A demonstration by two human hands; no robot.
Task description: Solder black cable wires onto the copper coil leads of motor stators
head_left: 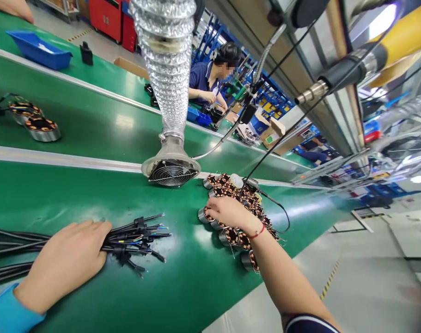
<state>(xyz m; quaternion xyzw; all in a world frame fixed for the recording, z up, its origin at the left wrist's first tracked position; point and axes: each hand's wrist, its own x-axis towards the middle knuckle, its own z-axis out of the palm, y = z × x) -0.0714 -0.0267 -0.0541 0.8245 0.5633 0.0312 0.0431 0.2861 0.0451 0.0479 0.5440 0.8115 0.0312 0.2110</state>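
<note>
My left hand (66,261) lies on a bundle of black cables (137,238) on the green bench, fingers curled over the strands near their stripped coloured ends. My right hand (231,212) reaches into a heap of copper-wound motor stators (238,233) at the bench's right edge, fingers bent down on one of them; what they grip is hidden under the hand. A red string circles that wrist.
A silver flexible duct with a fan mouth (171,171) stands just behind the stators. Two more stators (42,128) sit far left on the belt. A blue tray (39,50) lies at the back left. A seated person (210,81) works across the line. The bench edge drops to the floor on the right.
</note>
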